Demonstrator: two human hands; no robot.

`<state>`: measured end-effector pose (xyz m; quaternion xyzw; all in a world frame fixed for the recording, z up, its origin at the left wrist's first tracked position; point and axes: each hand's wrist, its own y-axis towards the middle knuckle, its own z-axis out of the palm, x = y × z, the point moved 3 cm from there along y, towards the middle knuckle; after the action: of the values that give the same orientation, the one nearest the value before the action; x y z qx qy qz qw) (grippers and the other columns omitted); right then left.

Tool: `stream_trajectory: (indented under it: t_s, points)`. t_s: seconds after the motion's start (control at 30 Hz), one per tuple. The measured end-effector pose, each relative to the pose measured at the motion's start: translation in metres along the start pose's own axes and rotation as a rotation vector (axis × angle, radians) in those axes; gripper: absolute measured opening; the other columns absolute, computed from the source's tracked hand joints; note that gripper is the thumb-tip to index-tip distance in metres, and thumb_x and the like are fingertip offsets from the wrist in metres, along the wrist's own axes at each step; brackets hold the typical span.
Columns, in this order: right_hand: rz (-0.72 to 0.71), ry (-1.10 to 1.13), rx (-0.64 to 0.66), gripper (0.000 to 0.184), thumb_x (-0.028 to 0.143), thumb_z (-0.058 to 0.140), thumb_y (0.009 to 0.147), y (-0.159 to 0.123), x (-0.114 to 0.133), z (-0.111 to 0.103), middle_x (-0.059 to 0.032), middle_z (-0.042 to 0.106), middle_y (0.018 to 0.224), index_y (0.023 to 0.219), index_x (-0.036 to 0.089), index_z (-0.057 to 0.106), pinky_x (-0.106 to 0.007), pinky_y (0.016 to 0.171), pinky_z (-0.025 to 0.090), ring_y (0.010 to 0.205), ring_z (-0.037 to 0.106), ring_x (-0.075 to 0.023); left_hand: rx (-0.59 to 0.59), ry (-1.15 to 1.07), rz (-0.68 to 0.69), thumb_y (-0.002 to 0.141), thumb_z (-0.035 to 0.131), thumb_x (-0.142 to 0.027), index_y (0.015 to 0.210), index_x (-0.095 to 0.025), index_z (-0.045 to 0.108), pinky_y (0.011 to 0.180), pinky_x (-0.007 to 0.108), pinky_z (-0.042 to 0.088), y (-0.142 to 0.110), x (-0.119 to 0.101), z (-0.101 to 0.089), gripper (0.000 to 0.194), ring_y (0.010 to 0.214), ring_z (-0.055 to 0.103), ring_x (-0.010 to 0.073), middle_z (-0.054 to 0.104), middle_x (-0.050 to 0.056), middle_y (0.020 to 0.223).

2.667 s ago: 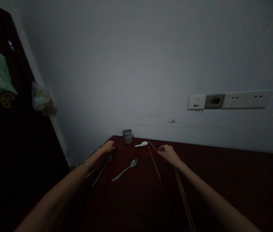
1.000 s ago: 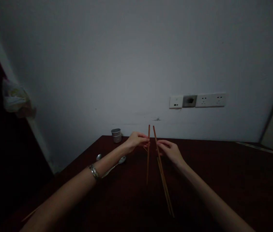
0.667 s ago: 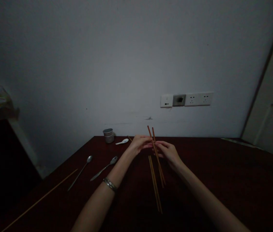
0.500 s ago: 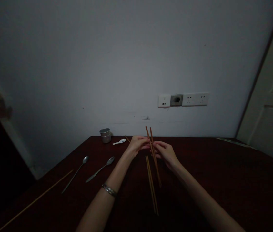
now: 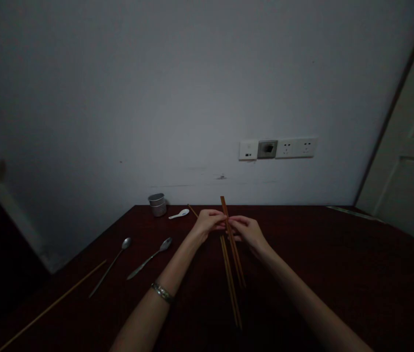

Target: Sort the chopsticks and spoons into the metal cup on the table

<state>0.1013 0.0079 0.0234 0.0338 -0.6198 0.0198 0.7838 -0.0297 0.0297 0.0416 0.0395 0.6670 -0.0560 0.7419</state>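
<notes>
Between my two hands a pair of reddish-brown chopsticks [image 5: 234,248] is held side by side, tilted above the table. My left hand [image 5: 210,222] pinches them from the left near their upper end. From the right, the fingers of my right hand [image 5: 246,231] close on the same pair. Just below and to the left, two lighter chopsticks [image 5: 231,283] lie together on the dark table. Another chopstick [image 5: 192,210] pokes out behind my left hand, which hides most of it. One more long chopstick [image 5: 51,307] lies alone at the far left.
Left of my arm lie a slim metal spoon [image 5: 113,264] and a larger metal spoon [image 5: 151,256]. A metal cup [image 5: 157,205] and a white soup spoon [image 5: 179,213] are at the back of the dark red table [image 5: 302,254]. Behind it, the wall carries sockets [image 5: 295,147].
My left hand has come from the far left to the middle, with a chopstick in each hand. The two held chopsticks, spread apart before, are now together. My view has turned right.
</notes>
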Motion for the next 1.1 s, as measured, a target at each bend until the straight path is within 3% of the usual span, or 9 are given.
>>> stream_trajectory:
  t_s: [0.6, 1.1]
  points:
    - [0.072, -0.061, 0.046, 0.019, 0.02, 0.069, 0.061, 0.0011, -0.005, -0.0017, -0.0031, 0.066, 0.066, 0.077, 0.013, 0.062, -0.024, 0.049, 0.053, 0.055, 0.061, -0.0126, -0.015, -0.059, 0.056, 0.055, 0.075, -0.033, 0.069, -0.008, 0.065, 0.05, 0.017, 0.041, 0.0064, 0.0087, -0.0043, 0.03, 0.052, 0.053, 0.0069, 0.061, 0.004, 0.059]
    - [0.093, -0.044, 0.157, 0.024, 0.024, 0.071, 0.061, -0.0007, -0.0099, -0.0041, -0.0035, 0.065, 0.068, 0.079, 0.012, 0.063, -0.029, 0.055, 0.054, 0.058, 0.062, -0.0133, 0.019, -0.022, 0.049, 0.051, 0.076, -0.031, 0.064, -0.008, 0.067, 0.05, 0.019, 0.038, 0.0088, 0.0109, -0.0067, 0.029, 0.049, 0.049, 0.006, 0.058, 0.003, 0.055]
